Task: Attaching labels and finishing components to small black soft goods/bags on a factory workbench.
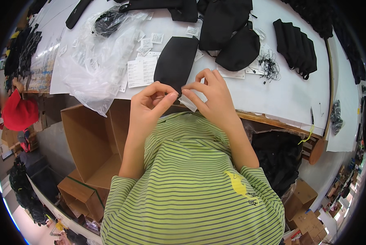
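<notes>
A flat black fabric pouch (175, 61) lies at the table's front edge. At its near end, my left hand (152, 102) and my right hand (213, 96) meet with their fingertips almost touching. Thumb and forefinger of each are closed in a pinch. Between them shows a tiny dark bit, too small to tell whether it is cord or part of the pouch. A white tag (188, 103) hangs just below the right fingers. Printed white sheets (142, 71) lie left of the pouch.
Black pouches (227, 32) are heaped behind my right hand, near a tangle of thin black cords (268, 67). Further right stands a row of black pouches (295, 47). Clear plastic bags (97, 65) lie at left. Below the table edge is an open cardboard box (87, 139).
</notes>
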The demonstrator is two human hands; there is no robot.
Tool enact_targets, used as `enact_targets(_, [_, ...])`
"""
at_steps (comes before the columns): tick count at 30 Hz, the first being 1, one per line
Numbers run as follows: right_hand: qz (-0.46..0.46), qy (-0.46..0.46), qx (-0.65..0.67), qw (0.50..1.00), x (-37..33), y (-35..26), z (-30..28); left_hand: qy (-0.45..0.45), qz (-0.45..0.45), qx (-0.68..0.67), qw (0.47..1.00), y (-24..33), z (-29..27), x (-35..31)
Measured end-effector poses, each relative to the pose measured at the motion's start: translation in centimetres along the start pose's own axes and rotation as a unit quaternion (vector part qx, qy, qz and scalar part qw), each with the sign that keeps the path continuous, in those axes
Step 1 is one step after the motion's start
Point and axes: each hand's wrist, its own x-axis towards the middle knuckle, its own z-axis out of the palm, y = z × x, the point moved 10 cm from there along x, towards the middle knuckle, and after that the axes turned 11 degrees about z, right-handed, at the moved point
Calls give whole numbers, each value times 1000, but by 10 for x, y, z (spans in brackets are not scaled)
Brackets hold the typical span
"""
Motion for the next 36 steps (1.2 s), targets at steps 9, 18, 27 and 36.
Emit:
enact_targets(9, [53,-143,33,988,-12,14,32,11,33,-12,999,2,-5,-1])
enact_targets(18, [8,-107,41,993,-9,-3,39,6,20,-28,999,-1,-3,0])
enact_targets(27, [303,-41,480,822,-22,48,47,27,-44,-28,998,-22,-6,-2])
enact_targets(36, [321,-43,597,733,-24,48,41,32,-16,6,999,-24,10,5])
